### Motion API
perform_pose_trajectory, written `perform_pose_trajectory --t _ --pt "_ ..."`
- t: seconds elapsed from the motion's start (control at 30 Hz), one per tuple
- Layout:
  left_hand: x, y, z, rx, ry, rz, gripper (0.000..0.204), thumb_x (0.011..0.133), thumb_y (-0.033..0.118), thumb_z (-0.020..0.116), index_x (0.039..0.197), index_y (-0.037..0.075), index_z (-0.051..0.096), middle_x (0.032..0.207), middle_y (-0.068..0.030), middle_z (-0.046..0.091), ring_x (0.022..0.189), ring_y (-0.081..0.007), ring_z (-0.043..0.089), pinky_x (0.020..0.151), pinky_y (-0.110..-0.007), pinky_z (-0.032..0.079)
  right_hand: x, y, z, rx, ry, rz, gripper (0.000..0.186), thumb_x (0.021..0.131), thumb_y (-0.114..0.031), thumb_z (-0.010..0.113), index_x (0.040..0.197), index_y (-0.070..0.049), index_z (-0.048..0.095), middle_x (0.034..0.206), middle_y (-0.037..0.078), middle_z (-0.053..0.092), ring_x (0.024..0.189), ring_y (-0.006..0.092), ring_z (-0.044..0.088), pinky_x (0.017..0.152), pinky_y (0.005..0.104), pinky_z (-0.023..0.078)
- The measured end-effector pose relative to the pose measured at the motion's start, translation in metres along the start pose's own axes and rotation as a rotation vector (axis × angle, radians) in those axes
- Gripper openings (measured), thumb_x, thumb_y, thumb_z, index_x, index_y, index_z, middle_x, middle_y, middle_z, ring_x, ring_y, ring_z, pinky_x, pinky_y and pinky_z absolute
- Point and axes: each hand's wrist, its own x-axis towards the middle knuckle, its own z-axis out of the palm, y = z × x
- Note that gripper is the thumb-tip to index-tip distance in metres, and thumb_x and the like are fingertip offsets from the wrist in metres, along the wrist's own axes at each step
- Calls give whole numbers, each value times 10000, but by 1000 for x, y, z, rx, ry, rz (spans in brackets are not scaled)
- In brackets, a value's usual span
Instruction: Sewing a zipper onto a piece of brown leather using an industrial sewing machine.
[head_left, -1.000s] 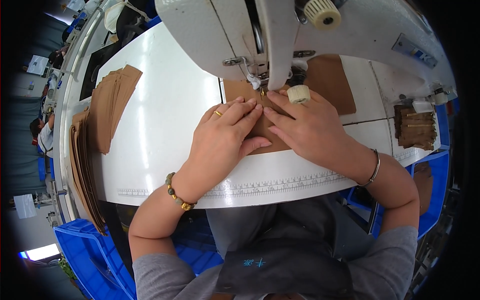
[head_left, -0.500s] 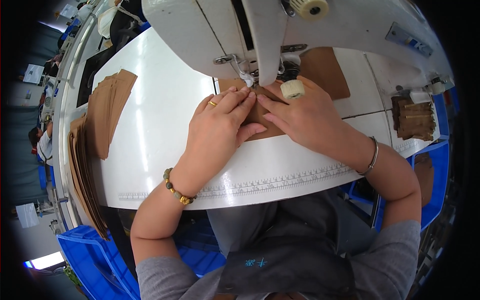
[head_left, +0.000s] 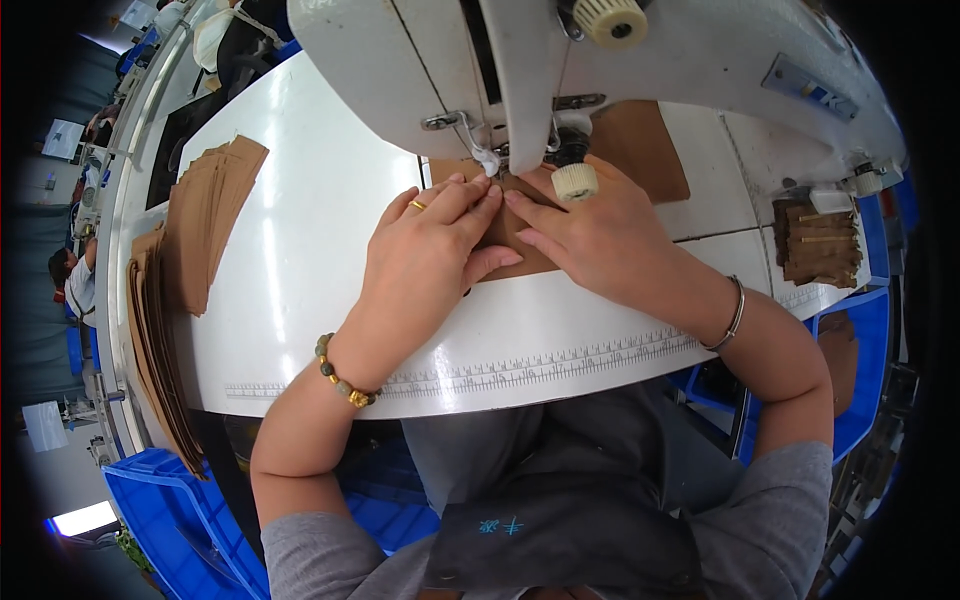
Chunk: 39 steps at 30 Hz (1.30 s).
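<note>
A brown flat piece [head_left: 532,263], leather or cloth, lies under the needle area of a white sewing machine [head_left: 400,70]. My left hand [head_left: 420,250] rests flat on its left part, fingertips close to the presser foot [head_left: 500,168] and thumb stretched apart. From the right, my right hand [head_left: 610,235] lies on the same piece, fingers and thumb extended, some fingertips hidden behind the machine's cream knob [head_left: 575,182]. Both hands press down from above and are open. More brown material [head_left: 645,150] shows behind the right hand; whether it joins the piece cannot be seen.
Stacks of brown pieces [head_left: 210,220] lie at the left table edge. A small bundle of brown pieces [head_left: 822,245] sits at the right. Blue bins [head_left: 180,520] stand below the white table [head_left: 300,330], which has a ruler strip [head_left: 540,365]. Another person [head_left: 80,280] sits far left.
The whole view has shifted slightly, so everything appears a little further left. My hands keep nearly the same place on the brown piece.
</note>
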Motion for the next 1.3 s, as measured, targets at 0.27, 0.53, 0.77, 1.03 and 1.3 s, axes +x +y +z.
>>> perform_pose_trajectory --t 0.27,0.53,0.77,1.03,1.3 --pt "0 0 0 10 1 0 546 846 408 802 1218 10 766 1312 -97 720 1256 -316 661 1058 -431 507 0 1 1 6 -12 4 246 861 -277 794 1006 -81 765 1135 87 717 1187 260 652 1091 460 491" --pt "0 -2 3 28 -2 -16 557 860 442 782 1233 29 765 1353 -86 708 1263 -303 659 1080 -436 501 3 3 -3 10 -23 6 242 873 -279 786 1014 -82 772 1096 74 720 1136 248 659 1089 460 490" --pt "-3 -1 5 52 -3 -34 562 882 451 770 1282 58 743 1393 -66 691 1309 -295 638 1116 -455 480 3 30 -17 -183 -43 148 209 945 -220 708 1080 -77 778 1200 78 743 1170 247 672 1122 472 471" --pt "-7 2 2 33 23 -47 454 927 344 763 1279 58 743 1356 -80 711 1304 -293 639 1108 -434 489 -14 -24 -40 -343 -273 -84 385 853 -165 694 1118 111 736 1089 255 758 1103 348 712 1128 509 463" --pt "-9 0 0 -83 16 -42 595 820 384 847 1280 23 734 1379 -117 699 1314 -345 633 1091 -442 514 -16 -68 -44 -182 -320 -225 459 781 -163 646 1123 131 733 1101 333 738 1059 405 730 1084 512 516"
